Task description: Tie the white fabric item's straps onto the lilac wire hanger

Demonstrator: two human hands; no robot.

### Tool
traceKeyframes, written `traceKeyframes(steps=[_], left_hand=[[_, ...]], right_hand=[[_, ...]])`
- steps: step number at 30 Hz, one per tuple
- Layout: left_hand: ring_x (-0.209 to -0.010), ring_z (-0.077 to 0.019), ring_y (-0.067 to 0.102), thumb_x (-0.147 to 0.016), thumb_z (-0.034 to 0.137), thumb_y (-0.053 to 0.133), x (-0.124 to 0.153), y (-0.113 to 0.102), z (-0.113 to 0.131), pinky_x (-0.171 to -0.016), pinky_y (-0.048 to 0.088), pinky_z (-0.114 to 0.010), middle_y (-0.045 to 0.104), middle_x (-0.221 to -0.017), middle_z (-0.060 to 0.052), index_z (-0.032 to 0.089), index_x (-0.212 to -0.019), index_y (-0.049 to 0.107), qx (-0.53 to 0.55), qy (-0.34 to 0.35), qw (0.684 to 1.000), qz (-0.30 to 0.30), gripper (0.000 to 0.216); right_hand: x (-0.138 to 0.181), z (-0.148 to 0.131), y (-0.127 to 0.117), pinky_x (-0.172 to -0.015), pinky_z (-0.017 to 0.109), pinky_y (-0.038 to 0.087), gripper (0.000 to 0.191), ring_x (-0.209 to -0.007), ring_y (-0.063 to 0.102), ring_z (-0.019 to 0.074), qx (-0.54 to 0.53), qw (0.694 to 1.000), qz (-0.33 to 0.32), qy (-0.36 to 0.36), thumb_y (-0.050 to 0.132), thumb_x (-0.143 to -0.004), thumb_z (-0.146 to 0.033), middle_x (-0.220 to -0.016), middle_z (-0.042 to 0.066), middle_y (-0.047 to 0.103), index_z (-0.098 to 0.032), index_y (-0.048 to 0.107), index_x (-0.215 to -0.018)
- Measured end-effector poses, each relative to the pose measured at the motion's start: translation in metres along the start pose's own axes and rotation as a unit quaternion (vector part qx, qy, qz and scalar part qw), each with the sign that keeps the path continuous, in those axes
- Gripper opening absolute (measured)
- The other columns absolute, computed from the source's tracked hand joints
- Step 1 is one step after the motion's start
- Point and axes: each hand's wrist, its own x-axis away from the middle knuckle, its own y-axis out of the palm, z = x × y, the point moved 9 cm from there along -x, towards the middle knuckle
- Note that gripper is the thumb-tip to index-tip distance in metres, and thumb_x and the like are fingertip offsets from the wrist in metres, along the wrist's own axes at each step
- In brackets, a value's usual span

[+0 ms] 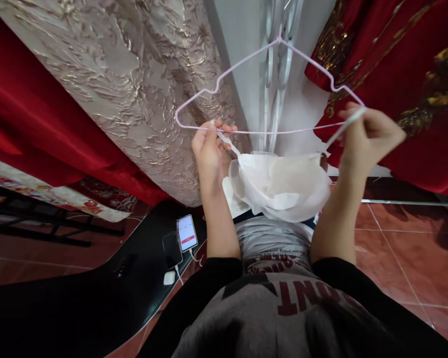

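A pale pink clothes hanger (pixel 252 54) hangs upright in front of me, its hook running out at the top edge. Below its lower bar droops a white, sheer garment (pixel 283 184) with thin straps, its opening spread towards me. My left hand (pixel 211 144) is closed at the left part of the lower bar, with a white strap between its fingers. At the hanger's right corner, my right hand (pixel 369 134) pinches the other strap and draws it taut; it is slightly blurred. Whether the right fingers also grip the hanger, I cannot tell.
White metal uprights (pixel 272 99) stand behind the hanger. Beige textured fabric (pixel 134 89) and red cloth (pixel 41 104) hang left; red gold-decorated fabric (pixel 406 84) hangs right. A phone (pixel 187 233) with a cable and a small white case (pixel 169 278) lie on a black surface (pixel 78 293).
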Motion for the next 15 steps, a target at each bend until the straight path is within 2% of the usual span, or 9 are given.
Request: traceKeyframes(steps=[1,3,5,8,10,13,15], left_hand=[[-0.111,-0.031,0.078,-0.1,0.065,0.068,0.001,0.0,0.001,-0.073,0.062,-0.032,0.072,-0.094,-0.01,0.024,-0.099,0.066,-0.009,0.004,1.0,0.001,0.042],[-0.115,-0.0323,0.077,-0.099,0.068,0.069,0.003,-0.002,0.004,-0.074,0.062,-0.033,0.075,-0.101,-0.011,0.024,-0.102,0.067,-0.027,0.017,1.0,0.0,0.044],[-0.121,-0.0335,0.074,-0.099,0.064,0.07,0.002,-0.01,0.006,-0.075,0.061,-0.034,0.077,-0.114,-0.012,0.025,-0.108,0.068,-0.043,0.036,0.998,-0.003,0.04],[-0.135,-0.0326,0.067,-0.106,0.042,0.061,-0.002,-0.037,0.013,-0.081,0.059,-0.038,0.075,-0.137,-0.005,0.03,-0.118,0.068,-0.061,0.1,0.993,0.019,0.019],[-0.14,-0.0307,0.064,-0.106,0.027,0.056,-0.002,-0.06,0.022,-0.084,0.057,-0.041,0.073,-0.142,0.004,0.036,-0.122,0.07,-0.071,0.167,0.981,0.063,0.023],[-0.137,-0.0289,0.066,-0.102,0.013,0.057,0.004,-0.079,0.041,-0.089,0.057,-0.046,0.075,-0.137,0.015,0.04,-0.109,0.076,-0.092,0.263,0.953,0.119,0.034],[-0.135,-0.0279,0.068,-0.099,0.009,0.062,0.006,-0.074,0.055,-0.103,0.056,-0.05,0.078,-0.131,0.014,0.035,-0.096,0.08,-0.102,0.309,0.938,0.119,0.032]], right_hand=[[0.006,-0.009,0.016,-0.069,0.04,0.053,0.008,-0.078,0.062,0.0208,0.016,0.998,-0.053,0.002,0.077,-0.086,-0.035,-0.09,0.007,0.075,-0.027,0.078,-0.087],[0.019,-0.016,0.048,-0.063,0.035,0.048,0.01,-0.064,0.05,0.0131,0.053,0.984,-0.168,0.024,0.082,-0.08,-0.032,-0.094,0.005,0.077,-0.024,0.079,-0.087],[0.027,-0.016,0.062,-0.06,0.031,0.043,0.01,-0.059,0.04,0.0087,0.065,0.971,-0.224,0.045,0.082,-0.079,-0.031,-0.094,0.003,0.076,-0.023,0.079,-0.084],[0.024,-0.016,0.055,-0.062,0.031,0.042,0.011,-0.061,0.039,0.009,0.047,0.979,-0.194,0.038,0.081,-0.083,-0.031,-0.086,0.001,0.07,-0.022,0.076,-0.079],[0.02,-0.015,0.047,-0.066,0.032,0.044,0.015,-0.064,0.042,0.0106,0.045,0.985,-0.167,0.026,0.08,-0.086,-0.033,-0.082,0.001,0.063,-0.023,0.074,-0.078],[0.02,-0.015,0.045,-0.069,0.034,0.045,0.016,-0.066,0.042,0.0119,0.046,0.983,-0.176,0.028,0.081,-0.088,-0.036,-0.085,0.001,0.061,-0.024,0.074,-0.08],[0.024,-0.016,0.05,-0.07,0.035,0.045,0.015,-0.066,0.042,0.0118,0.045,0.978,-0.201,0.028,0.082,-0.087,-0.038,-0.088,0.002,0.063,-0.025,0.075,-0.083]])
